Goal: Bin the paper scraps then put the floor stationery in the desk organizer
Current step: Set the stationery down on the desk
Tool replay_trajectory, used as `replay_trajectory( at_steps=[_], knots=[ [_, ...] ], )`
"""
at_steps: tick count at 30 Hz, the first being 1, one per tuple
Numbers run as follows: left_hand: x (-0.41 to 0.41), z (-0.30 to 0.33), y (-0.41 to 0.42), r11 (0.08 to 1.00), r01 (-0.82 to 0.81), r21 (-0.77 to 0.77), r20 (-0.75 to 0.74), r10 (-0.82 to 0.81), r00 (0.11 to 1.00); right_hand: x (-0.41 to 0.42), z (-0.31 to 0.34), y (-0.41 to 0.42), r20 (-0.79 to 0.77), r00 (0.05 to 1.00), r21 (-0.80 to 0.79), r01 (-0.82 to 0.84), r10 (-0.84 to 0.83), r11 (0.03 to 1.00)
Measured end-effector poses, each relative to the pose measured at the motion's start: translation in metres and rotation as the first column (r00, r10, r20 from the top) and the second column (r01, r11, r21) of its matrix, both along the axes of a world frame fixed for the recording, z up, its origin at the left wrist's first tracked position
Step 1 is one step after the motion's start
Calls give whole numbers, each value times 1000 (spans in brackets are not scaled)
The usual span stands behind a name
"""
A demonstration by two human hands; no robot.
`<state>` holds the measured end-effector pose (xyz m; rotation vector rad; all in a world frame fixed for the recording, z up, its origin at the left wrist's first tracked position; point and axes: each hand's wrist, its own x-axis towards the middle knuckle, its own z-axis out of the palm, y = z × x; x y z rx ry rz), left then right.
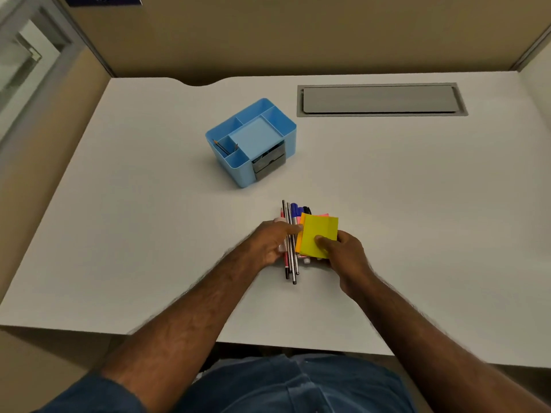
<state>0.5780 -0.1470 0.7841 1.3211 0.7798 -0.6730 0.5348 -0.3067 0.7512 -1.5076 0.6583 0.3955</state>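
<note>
A blue desk organizer (277,135) stands on the white desk (149,234), with two pencils in its left compartment and grey drawers in front. Nearer me lies a bundle of pens, pencils and markers (290,216). On top of it sits a stack of sticky notes (319,231), yellow over orange and pink. My left hand (268,242) grips the pens and pencils from the left, fingers curled over them. My right hand (343,251) pinches the sticky notes, thumb on the yellow top sheet.
A grey cable hatch (378,99) is set into the desk at the back right. Tan partition walls (298,34) close the desk at the back and sides. The desk's front edge runs just ahead of my lap.
</note>
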Motion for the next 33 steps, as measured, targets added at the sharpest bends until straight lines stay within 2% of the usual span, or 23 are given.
replay_trajectory(
  at_steps=[3,5,10,15,21,25,29,33],
  knots=[
    [4,-5,9,1000,8,-2,5,-8,1000,2,5,-3,-6,1000,5,17,-17,1000],
    [6,-6,18,1000,13,-10,-5,-13,1000,1,8,-5,3,1000,-44,9,-8,999],
    [11,-6,43,999,36,-39,9,-35,999,-1,10,-11,75,991,-379,-79,115,922],
    [13,-7,62,1000,22,-19,-16,-22,1000,-4,14,-15,106,988,-448,-51,110,892],
    [11,-7,80,1000,24,10,13,-25,1000,-8,13,-21,108,994,-448,19,33,894],
    [8,-11,88,998,24,58,41,-27,999,-9,18,-16,151,987,-592,52,47,804],
    [4,-15,99,998,26,55,59,-29,998,-8,29,7,266,950,-714,79,166,696],
    [-1,-17,108,1000,14,24,66,-16,998,3,41,50,272,901,-753,-20,339,657]
  ],
)
